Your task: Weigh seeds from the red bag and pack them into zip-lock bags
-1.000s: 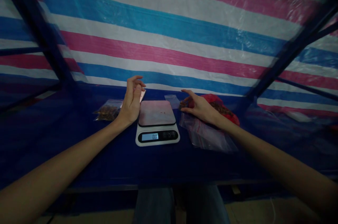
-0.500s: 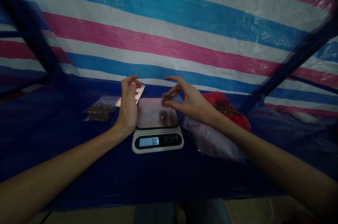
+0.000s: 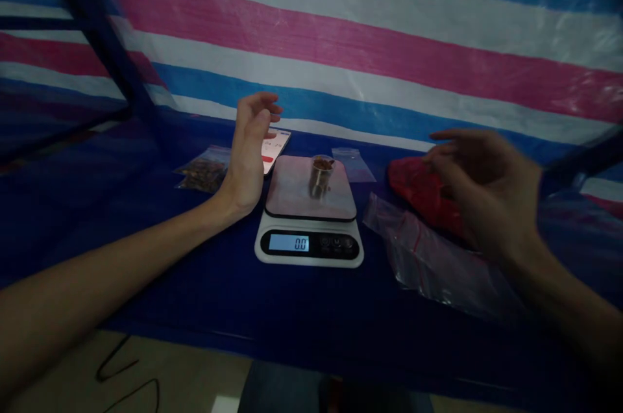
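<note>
On the metal plate of a white digital scale [image 3: 311,248] stands a small clear cup [image 3: 321,173] filled with brown dried bits. The scale's display reads 0.0. My left hand [image 3: 252,156] is raised beside the plate's left edge, fingers loosely curled and apart, holding nothing. Behind it lies a lit phone [image 3: 278,145], partly covered by the hand. Off to the right, my right hand [image 3: 491,186] hovers at the red plastic bag [image 3: 413,189], slightly blurred, with its fingers apart and nothing seen in them. It hides much of that bag.
A zip bag of brown bits [image 3: 204,171] lies left of my left wrist. Behind the scale is a small flat clear zip bag [image 3: 354,165]. More clear zip bags [image 3: 428,263] lie at the right, before the red bag. Dark frame bars [image 3: 104,49] and striped sheeting enclose the blue table.
My right hand has let go of the small cup, which stands on the scale plate, and has moved right to the red bag. My left hand stays beside the scale. The view has shifted.
</note>
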Motion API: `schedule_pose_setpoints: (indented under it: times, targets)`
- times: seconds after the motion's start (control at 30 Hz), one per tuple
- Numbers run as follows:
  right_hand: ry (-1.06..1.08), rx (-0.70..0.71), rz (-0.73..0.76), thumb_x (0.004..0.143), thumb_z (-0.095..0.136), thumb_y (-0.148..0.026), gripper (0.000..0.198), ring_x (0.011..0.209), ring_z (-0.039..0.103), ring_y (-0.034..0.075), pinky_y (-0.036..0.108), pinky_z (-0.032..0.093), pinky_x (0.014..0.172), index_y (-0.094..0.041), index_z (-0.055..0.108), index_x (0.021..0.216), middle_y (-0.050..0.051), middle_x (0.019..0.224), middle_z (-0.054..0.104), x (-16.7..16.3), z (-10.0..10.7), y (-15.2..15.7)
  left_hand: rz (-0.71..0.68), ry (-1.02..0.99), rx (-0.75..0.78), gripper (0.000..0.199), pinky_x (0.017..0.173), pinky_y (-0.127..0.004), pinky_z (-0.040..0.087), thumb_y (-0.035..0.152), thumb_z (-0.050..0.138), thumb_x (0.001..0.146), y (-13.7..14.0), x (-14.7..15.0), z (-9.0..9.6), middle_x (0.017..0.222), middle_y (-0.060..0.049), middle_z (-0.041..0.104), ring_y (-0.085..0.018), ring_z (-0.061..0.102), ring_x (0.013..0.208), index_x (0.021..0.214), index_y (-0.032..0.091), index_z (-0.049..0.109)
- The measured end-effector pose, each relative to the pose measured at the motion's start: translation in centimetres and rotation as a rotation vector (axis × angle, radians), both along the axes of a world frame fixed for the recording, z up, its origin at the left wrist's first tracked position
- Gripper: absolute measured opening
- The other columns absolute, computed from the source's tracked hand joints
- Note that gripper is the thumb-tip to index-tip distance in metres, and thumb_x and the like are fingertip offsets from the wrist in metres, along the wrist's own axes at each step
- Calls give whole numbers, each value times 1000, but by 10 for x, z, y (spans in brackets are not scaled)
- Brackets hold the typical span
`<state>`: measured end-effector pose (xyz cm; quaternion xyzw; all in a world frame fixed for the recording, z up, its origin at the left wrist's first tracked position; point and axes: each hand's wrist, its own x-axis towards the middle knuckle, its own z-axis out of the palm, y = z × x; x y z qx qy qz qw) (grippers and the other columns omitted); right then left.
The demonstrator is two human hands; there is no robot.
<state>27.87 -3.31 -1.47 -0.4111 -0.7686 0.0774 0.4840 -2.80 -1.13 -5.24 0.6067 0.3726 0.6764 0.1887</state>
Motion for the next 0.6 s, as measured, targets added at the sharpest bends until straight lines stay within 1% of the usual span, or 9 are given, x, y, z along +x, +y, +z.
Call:
schedule_pose_setpoints:
  times: [0.07, 0.13, 0.17, 0.23, 0.3, 0.4, 0.5, 0.6]
  targets:
    - [63, 52, -61, 99, 52, -46, 25, 103, 67, 33, 58, 55, 87, -46, 64, 121, 3, 115, 69, 7, -1, -2, 3, -13, 13, 27, 97, -45, 48, 41, 40, 102, -3, 1, 5, 123, -5, 58, -23, 56, 118, 118, 25, 56]
    - [82, 36, -88, 97, 55, -48, 21, 100, 67, 32, 58, 56, 87, -49, 66, 115, 1, 113, 69, 13, 1, -2, 4, -15, 32, 23, 94, -45, 49, 38, 42, 101, -4, 2, 9, 123, -4, 58, -23, 57, 117, 115, 25, 56]
    - [70, 5, -74, 96, 58, -48, 19, 98, 67, 31, 57, 58, 86, -48, 68, 112, 1, 109, 70, 15, 2, -1, 2, -5, 29, 23, 93, -44, 49, 38, 42, 101, -4, 1, 11, 124, -5, 58, -23, 57, 118, 115, 24, 55]
    - [-7, -80, 29, 94, 64, -47, 15, 95, 68, 30, 54, 59, 84, -44, 72, 106, 2, 102, 72, 23, 6, 3, -21, 4, 10, 24, 89, -39, 50, 39, 42, 101, -3, 1, 13, 129, -5, 57, -22, 56, 120, 116, 24, 53]
    - [-122, -157, 194, 91, 67, -47, 14, 93, 68, 29, 50, 60, 82, -38, 75, 98, 3, 97, 73, 33, 10, 9, -61, -17, -2, 25, 82, -33, 50, 41, 45, 99, -3, 0, 15, 132, -6, 56, -22, 56, 120, 117, 24, 52]
    - [-282, -326, 416, 88, 72, -47, 15, 88, 69, 26, 43, 60, 76, -33, 78, 90, 4, 95, 73, 47, 16, 17, -100, -61, 9, 32, 73, -31, 50, 46, 51, 95, -2, 1, 14, 133, -6, 56, -23, 57, 117, 119, 26, 54]
    - [-394, -511, 532, 82, 78, -46, 19, 89, 69, 25, 39, 59, 78, -30, 79, 92, 5, 97, 73, 52, 20, 19, -60, -16, -5, 37, 73, -34, 52, 56, 48, 95, -1, 2, 12, 135, -5, 56, -25, 58, 115, 120, 31, 55]
    - [-452, -626, 590, 81, 79, -44, 25, 95, 68, 25, 38, 57, 84, -27, 79, 99, 6, 101, 72, 48, 19, 17, -7, 38, -13, 40, 74, -37, 53, 59, 43, 96, -1, 2, 12, 138, -5, 54, -25, 59, 115, 125, 34, 53]
